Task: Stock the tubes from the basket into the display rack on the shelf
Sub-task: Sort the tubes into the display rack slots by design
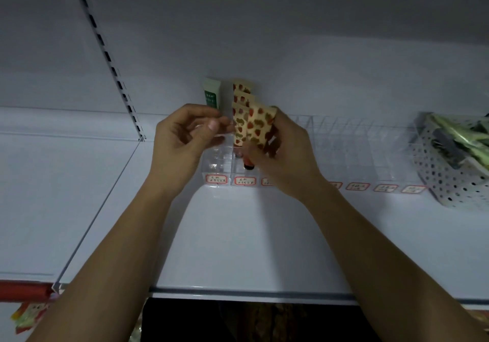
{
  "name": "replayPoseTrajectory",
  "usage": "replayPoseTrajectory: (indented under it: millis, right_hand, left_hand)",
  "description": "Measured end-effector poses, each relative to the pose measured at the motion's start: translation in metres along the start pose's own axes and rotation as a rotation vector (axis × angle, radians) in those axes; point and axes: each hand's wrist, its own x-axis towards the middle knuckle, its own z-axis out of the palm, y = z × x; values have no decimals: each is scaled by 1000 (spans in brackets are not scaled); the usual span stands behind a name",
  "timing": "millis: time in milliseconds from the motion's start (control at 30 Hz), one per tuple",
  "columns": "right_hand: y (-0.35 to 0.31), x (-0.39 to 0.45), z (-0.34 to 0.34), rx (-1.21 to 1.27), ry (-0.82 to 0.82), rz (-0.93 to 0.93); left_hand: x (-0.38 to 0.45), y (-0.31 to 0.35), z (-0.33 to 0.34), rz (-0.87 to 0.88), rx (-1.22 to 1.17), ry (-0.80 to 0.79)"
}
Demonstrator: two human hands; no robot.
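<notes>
Centre frame, the right hand (277,153) pinches a cream strawberry-print tube (260,127), cap down, over the clear acrylic display rack (344,153). Three matching strawberry tubes (242,95) stand behind it, beside a green-and-white tube (211,94). The left hand (180,140) hovers with fingers loosely curled, holding nothing. At right, the perforated white metal basket (447,182) holds green tubes.
</notes>
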Motion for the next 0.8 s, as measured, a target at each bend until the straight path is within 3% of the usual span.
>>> replayPoseTrajectory:
  millis: [100, 233, 533, 800]
  right_hand:
    - [2, 3, -2, 73, 89, 60]
    - [4, 5, -1, -27, 155, 60]
    - [-10, 22, 12, -553, -50, -88]
    - [-2, 23, 15, -556, -146, 112]
  left_hand:
    - [1, -14, -3, 29, 446, 73]
    - [-2, -25, -2, 53, 722, -66]
    - [-4, -20, -1, 37, 938, -212]
    - [-3, -23, 0, 32, 969, -218]
